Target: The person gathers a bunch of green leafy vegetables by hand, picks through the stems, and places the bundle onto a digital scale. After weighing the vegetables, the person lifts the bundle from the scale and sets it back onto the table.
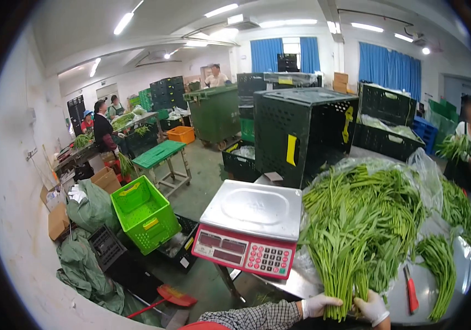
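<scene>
My left hand (321, 305), in a white glove below a checkered sleeve, is closed around the cut stem ends of a bunch of water spinach (337, 275) at the table's near edge. Also gloved, my right hand (373, 309) grips stems on the other side of that bunch, its thumb over them. The large leafy pile (367, 203) spreads behind both hands on clear plastic. A smaller separate bunch (438, 269) lies to the right. Between it and my right hand rests a red-handled knife (411, 291). Left of the pile stands a red scale (246, 247) with a bare steel pan.
A dark crate (279, 126) lies on its side behind the scale. On the left are a bright green crate (142, 214), a green-topped table (158, 155) and a red dustpan (176, 296). A co-worker (469, 143) at right holds greens; others work at the back left.
</scene>
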{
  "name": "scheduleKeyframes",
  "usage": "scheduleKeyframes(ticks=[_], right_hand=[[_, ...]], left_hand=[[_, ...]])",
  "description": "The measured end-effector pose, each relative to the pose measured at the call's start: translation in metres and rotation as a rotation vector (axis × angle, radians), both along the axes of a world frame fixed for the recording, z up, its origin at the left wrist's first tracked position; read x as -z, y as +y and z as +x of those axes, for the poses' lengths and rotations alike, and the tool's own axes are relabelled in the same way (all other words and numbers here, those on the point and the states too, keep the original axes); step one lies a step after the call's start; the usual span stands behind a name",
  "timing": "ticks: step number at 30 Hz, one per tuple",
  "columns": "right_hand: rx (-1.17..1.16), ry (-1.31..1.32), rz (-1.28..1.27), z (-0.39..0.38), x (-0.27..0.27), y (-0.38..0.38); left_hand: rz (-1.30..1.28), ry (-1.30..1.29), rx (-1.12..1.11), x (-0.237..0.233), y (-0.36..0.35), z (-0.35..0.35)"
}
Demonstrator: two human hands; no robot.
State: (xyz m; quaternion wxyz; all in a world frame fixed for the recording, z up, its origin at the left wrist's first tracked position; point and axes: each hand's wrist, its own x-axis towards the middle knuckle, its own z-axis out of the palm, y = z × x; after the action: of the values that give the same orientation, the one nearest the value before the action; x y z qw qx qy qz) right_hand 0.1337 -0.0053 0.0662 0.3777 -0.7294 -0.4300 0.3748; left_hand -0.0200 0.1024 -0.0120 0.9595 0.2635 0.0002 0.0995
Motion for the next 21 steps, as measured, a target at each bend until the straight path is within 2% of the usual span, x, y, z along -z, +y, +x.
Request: scheduleKeyframes(ticks=[1, 2, 4, 6, 7, 9, 17, 21], right_hand=[[-0.008, -0.014, 0.044, -0.003, -0.002, -0.001], [-0.059, 0.048, -0.086, -0.01, -0.025, -0.005], [0.07, 0.261, -0.024, -0.011, -0.016, -0.007], [0.051, 0.275, -0.007, -0.006, -0.005, -0.009], [0.038, 0.283, 0.002, -0.004, -0.002, -0.007], [0.0, 0.263, -0.042, -0.003, -0.008, -0.009], [0.019, 0.276, -0.124, -0.007, -0.021, -0.011], [0.015, 0.26, -0.081, -0.004, -0.014, -0.011]], left_hand=[[0.017, -0.007, 0.017, 0.002, 0.001, 0.0], [0.035, -0.012, 0.035, 0.001, 0.003, 0.0], [0.018, 0.046, 0.031, -0.004, 0.004, -0.001], [-0.027, 0.14, -0.016, -0.019, -0.005, -0.008], [0.023, 0.12, 0.036, -0.003, 0.002, -0.005], [0.001, 0.108, 0.065, -0.002, 0.002, -0.006], [-0.084, -0.017, 0.007, -0.031, -0.008, -0.01], [-0.059, 0.012, 0.024, -0.016, -0.004, -0.005]])
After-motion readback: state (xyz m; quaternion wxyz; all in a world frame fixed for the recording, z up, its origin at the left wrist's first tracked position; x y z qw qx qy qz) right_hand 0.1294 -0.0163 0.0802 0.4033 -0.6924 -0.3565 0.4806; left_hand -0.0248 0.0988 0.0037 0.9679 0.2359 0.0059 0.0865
